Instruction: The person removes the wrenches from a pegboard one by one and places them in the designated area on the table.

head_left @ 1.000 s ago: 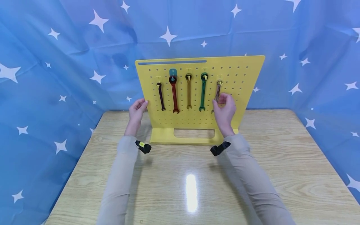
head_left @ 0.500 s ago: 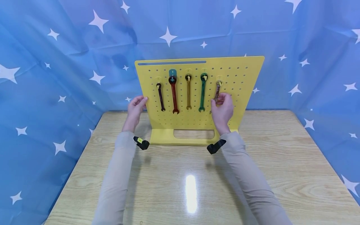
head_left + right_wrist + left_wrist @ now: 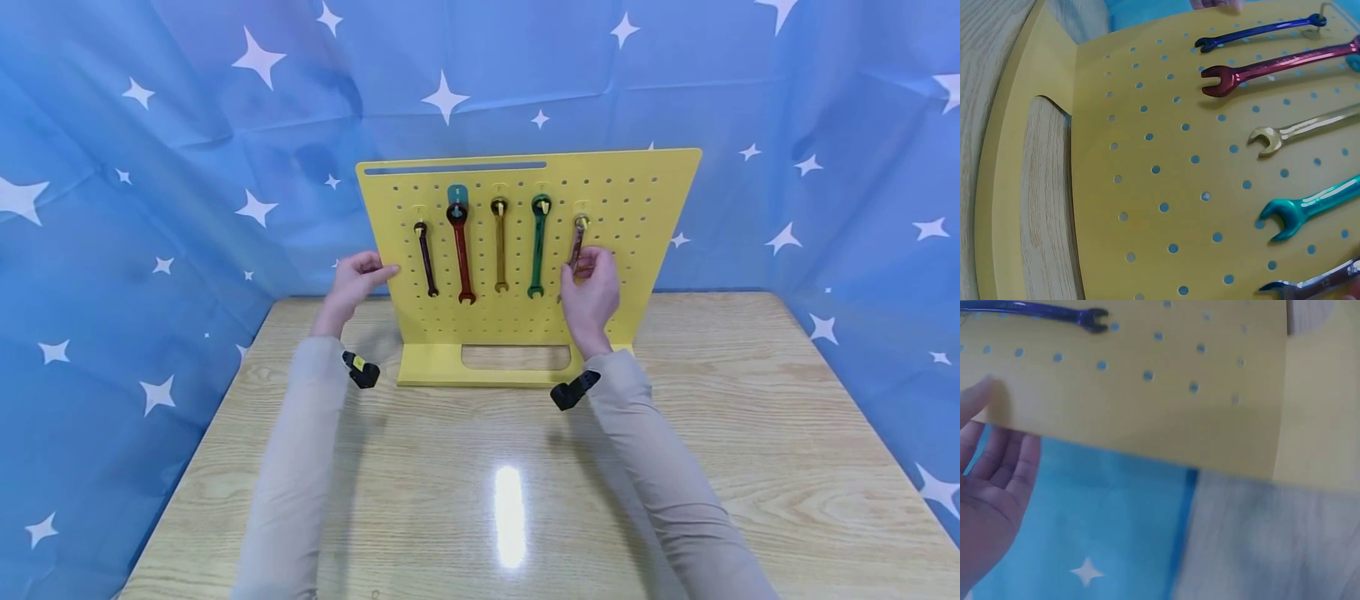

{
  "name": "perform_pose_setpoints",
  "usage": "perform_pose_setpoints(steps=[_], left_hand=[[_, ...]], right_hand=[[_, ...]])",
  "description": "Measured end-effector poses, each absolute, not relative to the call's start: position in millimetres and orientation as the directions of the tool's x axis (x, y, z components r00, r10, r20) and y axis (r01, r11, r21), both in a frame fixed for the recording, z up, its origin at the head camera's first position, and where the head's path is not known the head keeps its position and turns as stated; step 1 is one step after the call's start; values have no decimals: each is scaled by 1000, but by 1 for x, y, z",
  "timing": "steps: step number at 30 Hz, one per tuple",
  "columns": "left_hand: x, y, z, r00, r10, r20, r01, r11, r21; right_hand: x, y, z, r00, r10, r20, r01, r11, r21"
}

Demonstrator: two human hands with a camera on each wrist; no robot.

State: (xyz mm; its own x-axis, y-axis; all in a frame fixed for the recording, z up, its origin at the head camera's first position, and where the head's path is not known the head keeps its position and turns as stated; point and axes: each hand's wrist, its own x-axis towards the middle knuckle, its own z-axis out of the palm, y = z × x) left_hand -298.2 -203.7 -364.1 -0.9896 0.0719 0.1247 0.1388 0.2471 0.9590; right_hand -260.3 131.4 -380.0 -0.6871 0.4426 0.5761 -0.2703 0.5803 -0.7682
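Observation:
A yellow pegboard (image 3: 660, 171) stands upright with several combination wrenches hung in a row. My left hand (image 3: 351, 285) holds its left edge; in the left wrist view the thumb (image 3: 974, 400) lies before the board, the fingers reaching behind. The rightmost wrench (image 3: 577, 240), dull purplish metal, has its ring end on a hook. My right hand (image 3: 592, 293) pinches this wrench's shank, hiding part of it. Leftward from there hang a green wrench (image 3: 538, 250), a gold wrench (image 3: 500, 250), a red wrench (image 3: 461, 258) and a small dark purple wrench (image 3: 427, 260).
The board's flat base (image 3: 429, 367), with a long cutout, sits on a light wood table (image 3: 420, 467). Behind is a blue curtain (image 3: 187, 150) with white stars. A teal tag (image 3: 457, 193) shows behind the red wrench's ring end.
My left wrist and palm have swung outward to the left, while the thumb stays on the board's edge. The right hand has shifted slightly left, with the rightmost wrench still on its hook.

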Motion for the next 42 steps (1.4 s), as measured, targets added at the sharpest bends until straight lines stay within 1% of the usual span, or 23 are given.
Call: perform_pose_setpoints(steps=[3,6,10,14,17,25,32,42], left_hand=[[-300,-207,-358,-984,148,100,150,385,911],[-302,-209,-352,-982,180,56,137,476,869],[-303,-209,-345,-980,198,7,117,553,825],[-305,-211,-340,-974,228,-5,138,606,783],[-307,-212,-335,-972,234,-21,135,628,767],[-311,-213,-324,-964,229,-134,50,653,755],[-315,-211,-318,-956,252,-152,76,710,701],[-316,-212,-318,-951,264,-162,82,718,691]], right_hand=[[-260,132,-380,-684,441,581,-273,583,-765],[-260,132,-380,-688,436,580,-270,589,-762],[-260,131,-381,-696,430,575,-260,595,-761],[-262,130,-382,-698,439,566,-250,591,-767],[-263,129,-382,-695,448,562,-244,588,-771],[-263,127,-382,-683,451,574,-230,613,-756],[-263,127,-382,-672,451,588,-251,608,-753],[-261,128,-384,-651,455,608,-284,597,-750]])
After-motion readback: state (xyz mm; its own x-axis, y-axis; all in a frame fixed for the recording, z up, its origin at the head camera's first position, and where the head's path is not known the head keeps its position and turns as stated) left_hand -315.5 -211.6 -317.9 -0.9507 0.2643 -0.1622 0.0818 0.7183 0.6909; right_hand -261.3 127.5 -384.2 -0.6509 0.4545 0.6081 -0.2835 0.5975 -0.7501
